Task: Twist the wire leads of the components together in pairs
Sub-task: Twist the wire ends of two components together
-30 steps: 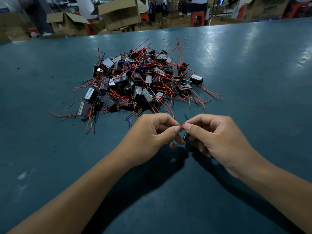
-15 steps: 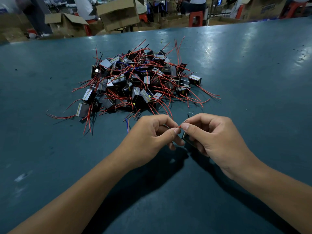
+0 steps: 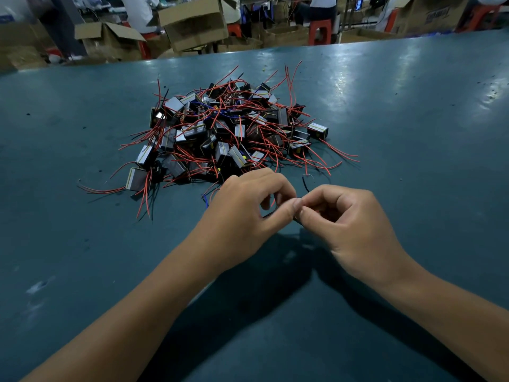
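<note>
Both hands meet near the middle of the teal surface (image 3: 413,111), just on the near side of the pile of components (image 3: 231,133). The left hand (image 3: 245,213) has its fingers (image 3: 286,212) curled, thumb and forefinger pinched on a thin wire lead (image 3: 268,215) that shows dark beneath the thumb. The right hand (image 3: 355,224) mirrors it — its thumb tip touches the left thumb tip, pinching the same spot, with the other fingers curled under. A black lead (image 3: 305,184) with a bare end rises from behind the right knuckles (the component it belongs to is hidden by the hands).

The pile lies further off and slightly left: small grey-and-black blocks tangled in red leads, a few blue and black ones among them, with stray red wires (image 3: 338,154) fanning out to the right and to the left. Beyond the far edge stand open cardboard boxes (image 3: 192,22) and red stools (image 3: 319,30).
</note>
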`<action>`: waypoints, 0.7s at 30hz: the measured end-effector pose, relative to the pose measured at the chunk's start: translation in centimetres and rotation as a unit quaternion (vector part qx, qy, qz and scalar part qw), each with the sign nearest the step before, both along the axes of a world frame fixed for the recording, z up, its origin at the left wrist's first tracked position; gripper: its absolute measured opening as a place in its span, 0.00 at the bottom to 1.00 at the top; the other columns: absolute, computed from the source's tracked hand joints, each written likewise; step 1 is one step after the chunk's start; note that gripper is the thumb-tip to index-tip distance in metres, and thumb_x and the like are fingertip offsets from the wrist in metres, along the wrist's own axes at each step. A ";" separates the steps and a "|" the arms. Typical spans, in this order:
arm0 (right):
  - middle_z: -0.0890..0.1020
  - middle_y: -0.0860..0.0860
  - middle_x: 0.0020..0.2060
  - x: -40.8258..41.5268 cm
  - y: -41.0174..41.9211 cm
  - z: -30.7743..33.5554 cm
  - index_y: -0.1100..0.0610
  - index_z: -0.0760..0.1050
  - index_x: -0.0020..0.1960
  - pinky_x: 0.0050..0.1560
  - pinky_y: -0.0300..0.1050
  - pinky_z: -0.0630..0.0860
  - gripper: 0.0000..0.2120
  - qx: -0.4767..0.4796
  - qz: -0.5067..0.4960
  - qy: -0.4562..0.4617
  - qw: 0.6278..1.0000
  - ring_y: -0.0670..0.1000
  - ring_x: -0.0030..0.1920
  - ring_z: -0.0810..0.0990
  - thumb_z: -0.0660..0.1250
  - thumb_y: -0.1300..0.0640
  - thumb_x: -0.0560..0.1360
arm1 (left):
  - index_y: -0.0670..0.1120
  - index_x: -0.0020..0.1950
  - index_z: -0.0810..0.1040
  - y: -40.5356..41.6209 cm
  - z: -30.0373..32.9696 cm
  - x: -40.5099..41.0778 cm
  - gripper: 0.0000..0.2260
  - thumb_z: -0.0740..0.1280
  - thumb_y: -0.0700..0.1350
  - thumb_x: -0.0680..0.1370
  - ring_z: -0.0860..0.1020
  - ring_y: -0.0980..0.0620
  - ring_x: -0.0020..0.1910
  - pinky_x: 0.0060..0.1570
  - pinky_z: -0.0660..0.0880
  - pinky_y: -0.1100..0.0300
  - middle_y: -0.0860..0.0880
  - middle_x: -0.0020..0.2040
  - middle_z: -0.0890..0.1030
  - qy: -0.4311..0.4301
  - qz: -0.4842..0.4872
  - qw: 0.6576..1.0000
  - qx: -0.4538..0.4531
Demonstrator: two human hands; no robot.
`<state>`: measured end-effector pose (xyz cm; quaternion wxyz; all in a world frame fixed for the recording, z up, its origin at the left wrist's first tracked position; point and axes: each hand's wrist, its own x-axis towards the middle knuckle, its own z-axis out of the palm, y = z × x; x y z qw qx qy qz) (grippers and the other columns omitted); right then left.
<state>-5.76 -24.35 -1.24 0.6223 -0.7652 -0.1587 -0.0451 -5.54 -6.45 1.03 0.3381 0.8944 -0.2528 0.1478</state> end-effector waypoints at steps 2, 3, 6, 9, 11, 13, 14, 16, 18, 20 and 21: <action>0.77 0.59 0.29 -0.1 0.0 0.1 0.57 0.81 0.39 0.31 0.44 0.66 0.05 -0.016 0.003 -0.004 1.000 0.48 0.30 0.69 0.73 0.62 0.73 | 0.47 0.44 0.79 0.1 0.6 0.2 0.06 0.68 0.47 0.79 0.76 0.51 0.42 0.46 0.74 0.44 0.53 0.41 0.78 0.016 -0.019 1.000 0.017; 0.77 0.59 0.29 -0.1 0.0 0.1 0.57 0.81 0.39 0.31 0.44 0.66 0.05 -0.022 0.006 -0.006 1.000 0.48 0.29 0.69 0.73 0.63 0.73 | 0.47 0.44 0.78 0.2 1.0 0.2 0.05 0.68 0.46 0.79 0.74 0.52 0.41 0.46 0.74 0.46 0.53 0.41 0.77 0.026 -0.031 0.999 0.033; 0.74 0.51 0.27 -0.3 0.0 0.1 0.56 0.81 0.38 0.30 0.43 0.66 0.06 -0.039 0.020 -0.011 0.999 0.46 0.29 0.68 0.72 0.63 0.73 | 0.46 0.43 0.75 0.1 1.9 0.2 0.06 0.66 0.44 0.79 0.71 0.55 0.40 0.43 0.71 0.55 0.53 0.41 0.75 0.046 -0.048 0.993 0.098; 0.73 0.48 0.27 -0.4 0.0 0.0 0.57 0.81 0.38 0.30 0.43 0.66 0.06 -0.042 0.028 -0.014 0.999 0.46 0.29 0.67 0.72 0.63 0.73 | 0.46 0.41 0.74 0.0 2.3 0.0 0.08 0.66 0.43 0.80 0.70 0.56 0.37 0.38 0.67 0.60 0.53 0.38 0.74 0.080 -0.035 0.991 0.100; 0.74 0.50 0.28 -0.4 0.0 0.0 0.57 0.81 0.39 0.31 0.44 0.66 0.05 -0.034 0.038 -0.009 0.999 0.47 0.30 0.68 0.72 0.63 0.73 | 0.48 0.39 0.73 0.0 2.4 -0.2 0.09 0.66 0.43 0.80 0.69 0.58 0.35 0.35 0.64 0.64 0.54 0.36 0.73 0.108 -0.032 0.990 0.082; 0.75 0.55 0.28 -0.4 0.0 0.1 0.57 0.81 0.40 0.32 0.45 0.67 0.05 -0.029 0.048 -0.004 0.998 0.48 0.31 0.69 0.72 0.63 0.74 | 0.49 0.38 0.73 0.1 2.5 -0.2 0.11 0.67 0.42 0.80 0.69 0.60 0.32 0.33 0.63 0.67 0.56 0.33 0.72 0.131 -0.032 0.989 0.063; 0.77 0.58 0.30 -0.4 0.0 0.2 0.57 0.81 0.40 0.33 0.46 0.67 0.04 -0.028 0.049 -0.003 0.998 0.49 0.31 0.69 0.72 0.63 0.74 | 0.49 0.38 0.73 0.1 2.4 -0.2 0.11 0.67 0.42 0.80 0.69 0.60 0.31 0.33 0.62 0.67 0.56 0.32 0.71 0.138 -0.031 0.988 0.053; 0.79 0.61 0.32 -0.4 0.1 0.3 0.57 0.82 0.41 0.33 0.50 0.69 0.04 -0.029 0.046 -0.003 0.998 0.49 0.31 0.70 0.72 0.62 0.74 | 0.50 0.37 0.72 0.1 2.4 -0.2 0.12 0.67 0.41 0.80 0.68 0.60 0.31 0.32 0.62 0.67 0.56 0.31 0.71 0.144 -0.026 0.988 0.042; 0.79 0.61 0.32 -0.4 0.1 0.3 0.56 0.82 0.41 0.32 0.52 0.69 0.04 -0.034 0.042 -0.005 0.999 0.49 0.31 0.70 0.72 0.62 0.74 | 0.49 0.37 0.72 0.0 2.2 -0.1 0.11 0.66 0.42 0.80 0.68 0.59 0.31 0.32 0.62 0.65 0.55 0.32 0.71 0.150 -0.020 0.988 0.042; 0.78 0.58 0.31 -0.5 0.1 0.2 0.56 0.82 0.40 0.31 0.48 0.68 0.04 -0.037 0.039 -0.008 0.999 0.48 0.30 0.70 0.72 0.62 0.74 | 0.49 0.37 0.72 -0.1 2.1 0.1 0.11 0.65 0.42 0.79 0.66 0.57 0.30 0.32 0.64 0.60 0.54 0.31 0.71 0.172 -0.009 0.984 0.049; 0.77 0.56 0.29 -0.5 0.1 0.1 0.56 0.82 0.40 0.31 0.45 0.67 0.04 -0.039 0.039 -0.009 0.998 0.47 0.30 0.69 0.72 0.62 0.74 | 0.50 0.36 0.71 -0.2 2.1 0.2 0.12 0.64 0.43 0.79 0.66 0.57 0.29 0.32 0.64 0.58 0.54 0.30 0.71 0.187 -0.001 0.981 0.057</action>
